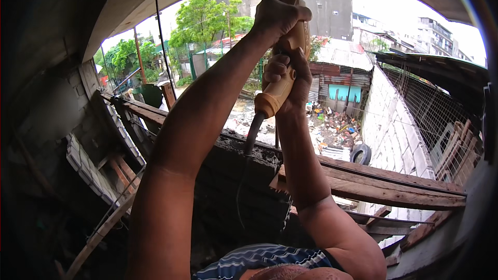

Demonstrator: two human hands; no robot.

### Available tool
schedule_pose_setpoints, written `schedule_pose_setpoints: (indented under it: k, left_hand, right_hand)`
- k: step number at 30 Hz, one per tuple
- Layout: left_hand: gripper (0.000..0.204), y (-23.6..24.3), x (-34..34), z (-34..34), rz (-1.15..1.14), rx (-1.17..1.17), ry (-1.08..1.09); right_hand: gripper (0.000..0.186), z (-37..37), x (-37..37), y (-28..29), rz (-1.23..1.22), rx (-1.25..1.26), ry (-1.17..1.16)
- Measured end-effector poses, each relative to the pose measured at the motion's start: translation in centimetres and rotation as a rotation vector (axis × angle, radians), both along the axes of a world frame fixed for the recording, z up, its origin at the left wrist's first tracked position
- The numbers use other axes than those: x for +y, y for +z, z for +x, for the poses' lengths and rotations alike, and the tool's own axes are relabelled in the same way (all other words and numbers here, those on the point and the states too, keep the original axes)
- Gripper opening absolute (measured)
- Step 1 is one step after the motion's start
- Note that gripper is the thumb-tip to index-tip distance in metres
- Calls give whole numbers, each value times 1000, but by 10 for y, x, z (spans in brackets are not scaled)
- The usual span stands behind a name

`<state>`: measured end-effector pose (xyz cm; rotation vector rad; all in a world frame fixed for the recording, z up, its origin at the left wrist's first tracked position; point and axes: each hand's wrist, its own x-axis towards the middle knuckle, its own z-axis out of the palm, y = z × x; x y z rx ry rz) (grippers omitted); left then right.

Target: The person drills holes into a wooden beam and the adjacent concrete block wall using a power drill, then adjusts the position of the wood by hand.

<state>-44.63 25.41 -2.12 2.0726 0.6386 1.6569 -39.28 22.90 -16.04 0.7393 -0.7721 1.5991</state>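
Observation:
Overhead, both my arms are raised to a long tan corded power tool (pixel 275 97), tilted with its dark front end pointing up and out at the top edge. My left hand (pixel 277 18) is closed round the upper body, just below the dark part. Lower down, my right hand (pixel 291 78) wraps the handle, its thumb up along the casing. A dark power cord (pixel 252 134) leaves the handle's bottom and hangs toward a rough dark ledge (pixel 233 142). Whatever the tool's tip touches is out of view.
Wooden beams (pixel 384 184) run across on the right, with a worn plank (pixel 140 111) on the left. A thin rod (pixel 164 46) stands upright at left. Beyond the opening lie rubble (pixel 337 127), a tire (pixel 360 154) and a block wall (pixel 397 119). A concrete ceiling (pixel 129 0) curves above.

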Motion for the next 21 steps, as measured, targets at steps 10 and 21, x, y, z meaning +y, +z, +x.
schedule_pose_setpoints:
  k: [10,21]
  left_hand:
    - [60,-1,11,6,42,-7,144]
    - [57,-7,8,8,19,3,70]
  right_hand:
    - [32,10,23,-2,43,-46,119]
    - [38,11,10,-12,19,7,96]
